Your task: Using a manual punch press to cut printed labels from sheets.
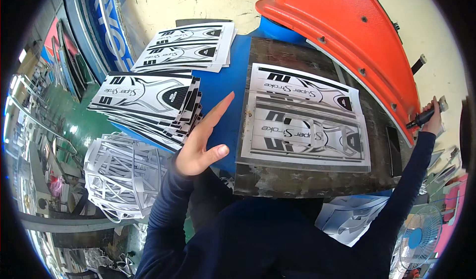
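My left hand [202, 147] is held open, fingers straight and thumb apart, with nothing in it. It hovers between a fanned stack of printed sheets [144, 98] and a dark cutting board [297, 182]. On the board lies a white sheet with black and grey printing [302, 83]. A flat, see-through cutting die [364, 140] with thin raised edges rests over the sheet's nearer half. Out at the far right, my right hand [434, 120] is closed around a black handle [421, 118] beside the red swing arm of a press [342, 21].
A second pile of printed sheets [218, 43] lies at the back on the blue table [240, 65]. Paper offcuts [124, 175] fill a bundle at lower left. A dark, flat phone-like object [394, 150] sits on the board's right side. A blue fan [415, 238] stands lower right.
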`<state>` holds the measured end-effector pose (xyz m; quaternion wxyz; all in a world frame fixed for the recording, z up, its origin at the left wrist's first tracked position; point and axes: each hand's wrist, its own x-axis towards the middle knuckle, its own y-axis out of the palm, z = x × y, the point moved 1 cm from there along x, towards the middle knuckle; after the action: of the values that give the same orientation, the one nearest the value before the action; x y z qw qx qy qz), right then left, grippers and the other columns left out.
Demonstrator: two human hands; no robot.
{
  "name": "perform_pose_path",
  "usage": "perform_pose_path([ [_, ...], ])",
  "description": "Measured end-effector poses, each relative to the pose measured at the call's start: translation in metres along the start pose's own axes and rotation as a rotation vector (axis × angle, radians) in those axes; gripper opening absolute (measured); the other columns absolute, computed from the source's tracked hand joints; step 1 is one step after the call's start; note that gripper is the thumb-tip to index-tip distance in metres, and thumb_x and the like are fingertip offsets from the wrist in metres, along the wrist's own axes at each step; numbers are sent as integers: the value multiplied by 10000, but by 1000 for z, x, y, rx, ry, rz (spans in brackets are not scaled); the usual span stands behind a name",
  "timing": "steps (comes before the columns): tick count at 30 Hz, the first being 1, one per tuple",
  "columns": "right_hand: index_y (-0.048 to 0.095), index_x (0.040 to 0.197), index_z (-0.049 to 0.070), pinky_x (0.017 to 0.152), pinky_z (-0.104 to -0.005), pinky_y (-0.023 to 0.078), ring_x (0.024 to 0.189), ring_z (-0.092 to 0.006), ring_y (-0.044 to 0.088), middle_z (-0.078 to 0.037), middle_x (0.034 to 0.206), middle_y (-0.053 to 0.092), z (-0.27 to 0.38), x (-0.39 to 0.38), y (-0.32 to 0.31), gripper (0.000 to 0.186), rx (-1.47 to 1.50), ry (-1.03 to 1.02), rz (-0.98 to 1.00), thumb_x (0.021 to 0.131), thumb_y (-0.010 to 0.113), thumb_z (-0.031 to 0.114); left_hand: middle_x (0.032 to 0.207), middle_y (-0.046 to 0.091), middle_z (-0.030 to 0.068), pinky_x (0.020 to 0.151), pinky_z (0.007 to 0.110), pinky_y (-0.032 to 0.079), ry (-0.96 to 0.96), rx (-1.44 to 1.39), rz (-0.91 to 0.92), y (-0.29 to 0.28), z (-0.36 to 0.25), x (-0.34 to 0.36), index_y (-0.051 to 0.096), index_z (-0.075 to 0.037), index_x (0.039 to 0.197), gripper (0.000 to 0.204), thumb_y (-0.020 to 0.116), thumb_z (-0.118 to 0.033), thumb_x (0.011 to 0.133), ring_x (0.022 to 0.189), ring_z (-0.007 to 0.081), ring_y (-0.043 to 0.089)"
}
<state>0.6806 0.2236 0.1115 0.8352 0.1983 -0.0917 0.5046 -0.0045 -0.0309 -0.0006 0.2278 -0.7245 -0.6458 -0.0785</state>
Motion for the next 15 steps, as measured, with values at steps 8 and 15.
perform_pose_path([
  [8, 618, 903, 53, 562, -250, 454, 588, -107, 541, -17, 694, 568, 18, -78, 44, 181, 46, -101, -65, 888, 749, 177, 1574, 297, 285, 1207, 423, 163, 76, 33, 12, 6, -12, -1, 269, 143, 1495, 1079, 624, -639, 843, 1489, 357, 264],
  [15, 561, 920, 43, 610, -280, 411, 641, -132, 505, -26, 701, 521, 44, -173, 79, 155, 135, -89, 89, 945, 671, 149, 1562, 346, 245, 1205, 442, 183, 303, 166, 183, 13, -56, 20, 321, 64, 1512, 910, 776, -270, 799, 1483, 371, 277],
])
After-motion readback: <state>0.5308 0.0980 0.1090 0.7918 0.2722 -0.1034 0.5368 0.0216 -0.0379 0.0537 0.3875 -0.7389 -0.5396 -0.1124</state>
